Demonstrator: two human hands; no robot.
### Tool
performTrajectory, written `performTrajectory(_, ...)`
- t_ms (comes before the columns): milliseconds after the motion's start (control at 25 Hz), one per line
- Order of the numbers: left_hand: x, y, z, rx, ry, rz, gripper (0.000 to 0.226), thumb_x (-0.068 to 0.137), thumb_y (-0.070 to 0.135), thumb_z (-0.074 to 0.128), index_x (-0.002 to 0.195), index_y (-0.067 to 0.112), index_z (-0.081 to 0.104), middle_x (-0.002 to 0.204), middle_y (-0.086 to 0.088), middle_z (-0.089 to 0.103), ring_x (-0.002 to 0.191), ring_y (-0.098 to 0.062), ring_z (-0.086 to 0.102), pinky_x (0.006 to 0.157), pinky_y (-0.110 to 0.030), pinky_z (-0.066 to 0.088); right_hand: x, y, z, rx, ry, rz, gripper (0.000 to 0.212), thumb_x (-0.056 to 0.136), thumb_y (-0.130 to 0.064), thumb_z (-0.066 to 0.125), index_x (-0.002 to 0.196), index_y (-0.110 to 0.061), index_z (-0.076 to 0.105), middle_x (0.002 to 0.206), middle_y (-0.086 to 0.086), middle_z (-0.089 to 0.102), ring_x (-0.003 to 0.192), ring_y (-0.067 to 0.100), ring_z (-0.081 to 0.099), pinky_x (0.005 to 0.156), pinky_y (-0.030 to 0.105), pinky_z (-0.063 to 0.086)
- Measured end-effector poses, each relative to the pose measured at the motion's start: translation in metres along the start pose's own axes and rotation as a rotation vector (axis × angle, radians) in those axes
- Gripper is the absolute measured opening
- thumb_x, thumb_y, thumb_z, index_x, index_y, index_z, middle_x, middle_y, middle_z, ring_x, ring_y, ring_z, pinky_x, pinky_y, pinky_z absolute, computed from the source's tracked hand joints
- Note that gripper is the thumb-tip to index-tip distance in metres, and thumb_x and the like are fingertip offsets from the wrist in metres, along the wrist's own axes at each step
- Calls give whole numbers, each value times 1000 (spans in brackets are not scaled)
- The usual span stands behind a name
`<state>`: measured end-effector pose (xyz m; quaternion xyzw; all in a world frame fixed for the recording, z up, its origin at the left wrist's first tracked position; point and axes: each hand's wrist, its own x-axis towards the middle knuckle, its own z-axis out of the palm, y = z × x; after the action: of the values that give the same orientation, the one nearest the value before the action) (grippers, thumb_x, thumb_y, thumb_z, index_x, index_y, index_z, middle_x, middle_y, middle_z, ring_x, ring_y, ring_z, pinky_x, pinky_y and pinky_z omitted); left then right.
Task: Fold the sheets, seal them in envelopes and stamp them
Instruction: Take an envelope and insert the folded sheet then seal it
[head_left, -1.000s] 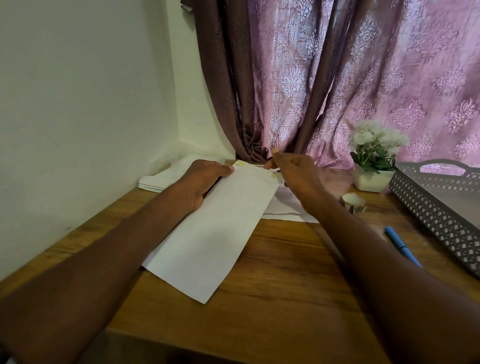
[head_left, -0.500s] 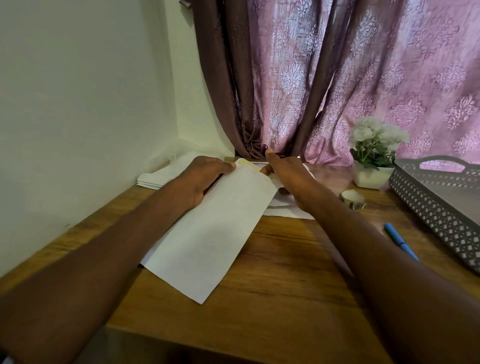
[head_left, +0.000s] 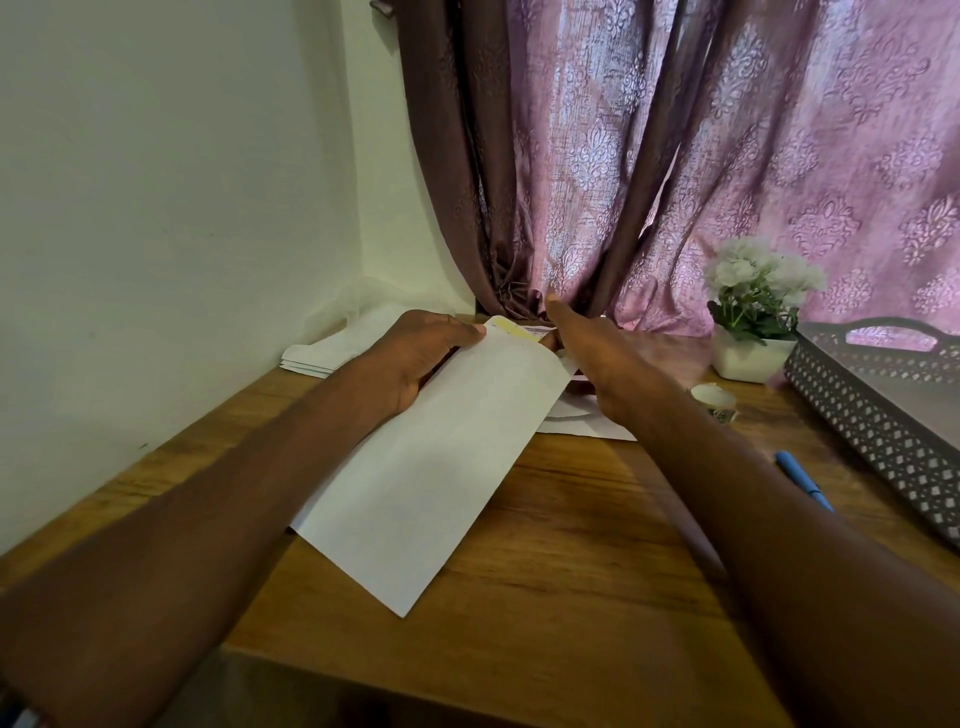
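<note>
A long white envelope lies slanted on the wooden table, its near corner resting on the wood and its far end raised. My left hand grips the far left edge of it. A yellowish strip shows at the far end. My right hand is at the far right corner, thumb pointing up, fingers hidden behind the envelope. Flat white sheets lie under my right hand.
A stack of white envelopes sits by the left wall. At the right are a potted white flower, a small tape roll, a blue pen and a grey perforated tray. A purple curtain hangs behind.
My right hand has slid forward along the envelope's far end, toward the curtain. My left hand and the envelope have hardly moved.
</note>
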<state>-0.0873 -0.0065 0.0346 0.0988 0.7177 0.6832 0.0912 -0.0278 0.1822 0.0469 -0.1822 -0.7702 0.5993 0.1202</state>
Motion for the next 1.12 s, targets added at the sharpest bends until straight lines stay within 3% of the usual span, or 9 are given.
performTrajectory(160,5,-2,-4,-2,31,-12,20,87,23,85,95,7,77,101,-16,76,88,-29,71,81,-37,59,0,6,-6,114,-99,28,41,87,-40,81,114,-11,73,109,12,77,90,25,71,74,40,63)
performTrajectory(240,6,-2,-6,-8,65,-23,27,87,21,84,103,1,77,103,-18,77,88,-30,72,84,-39,61,2,9,-10,120,-126,28,40,85,-37,84,112,-10,73,104,12,78,87,27,74,76,41,64)
performTrajectory(360,8,-3,-9,-34,96,-31,23,87,18,83,101,2,75,102,-17,77,81,-28,72,75,-36,58,4,11,-15,96,-144,16,37,85,-33,85,110,-9,73,92,10,81,73,24,76,63,33,61)
performTrajectory(520,11,-4,-12,-64,122,-60,33,86,19,84,112,1,75,109,-18,77,97,-34,75,88,-44,61,5,13,-17,151,-166,18,22,86,-13,83,106,-9,75,94,13,79,72,21,72,62,31,60)
performTrajectory(640,8,-2,-11,-89,113,-82,32,87,17,83,113,1,74,108,-17,77,98,-34,75,90,-45,61,8,13,-16,235,-135,43,24,87,-2,78,108,-10,71,99,15,77,80,24,71,67,34,62)
performTrajectory(760,8,-1,-11,-94,70,-74,32,86,15,83,113,0,74,108,-17,79,100,-34,76,94,-47,60,12,14,-16,331,-142,88,29,90,2,73,118,-6,70,109,17,77,92,27,72,86,43,64)
performTrajectory(960,7,-3,-11,-79,76,-82,33,86,17,84,114,2,74,105,-13,80,100,-33,77,96,-49,60,16,17,-17,384,-193,128,34,92,5,70,125,-1,66,114,22,75,99,29,70,90,39,61)
performTrajectory(1120,10,-4,-13,-69,76,-94,34,86,17,84,114,3,74,105,-13,81,101,-32,77,99,-50,59,18,18,-17,382,-204,128,26,93,2,70,118,-4,68,103,17,77,98,29,70,80,33,59)
